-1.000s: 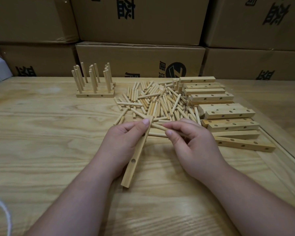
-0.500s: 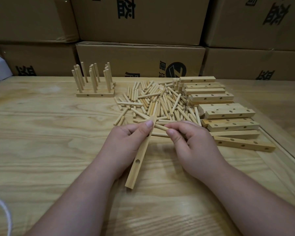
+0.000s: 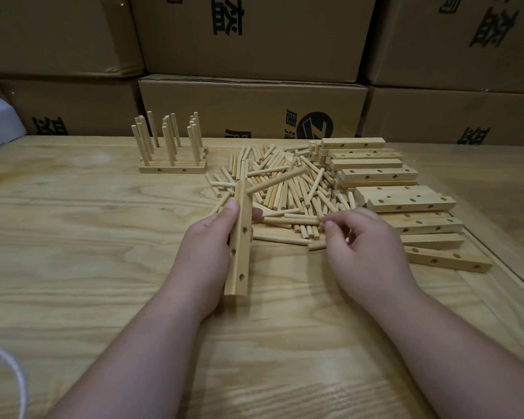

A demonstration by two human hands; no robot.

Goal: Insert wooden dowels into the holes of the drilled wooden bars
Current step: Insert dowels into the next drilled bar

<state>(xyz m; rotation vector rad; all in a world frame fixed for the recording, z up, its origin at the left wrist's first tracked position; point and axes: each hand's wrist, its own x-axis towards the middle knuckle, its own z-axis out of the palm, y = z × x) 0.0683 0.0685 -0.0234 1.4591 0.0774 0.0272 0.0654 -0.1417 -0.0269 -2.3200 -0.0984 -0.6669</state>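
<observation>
Since 0.5 s ago the right hand (image 3: 366,252) has let go of the dowel and moved right, away from the bar (image 3: 239,240); the bar now stands steeper in the left hand (image 3: 208,252), with 1 dowel (image 3: 277,179) seated in its top hole.

Left hand grips the bar about its middle, fingers curled round the far side, index fingertip on the near face. The bar's lower end is close to the table (image 3: 73,237); I cannot tell if it touches. 3 holes show open on the face toward the camera. The seated dowel sticks out of the bar's upper end and slants up to the right, over the pile.

Right hand holds nothing visible. Its fingers are loosely curled, thumb and index tip close together, over the near edge of the loose dowels (image 3: 288,192).

Loose dowels lie in a heap at table centre, just beyond both hands. Right of the heap, touching it, lie the empty bars (image 3: 406,201), partly stacked, holes showing. Back left of the heap, apart from it, stand the finished bars (image 3: 172,164), side by side, each with upright dowels.

Cardboard boxes (image 3: 251,107) are stacked behind the table. A white cord (image 3: 15,376) loops in at lower left.
</observation>
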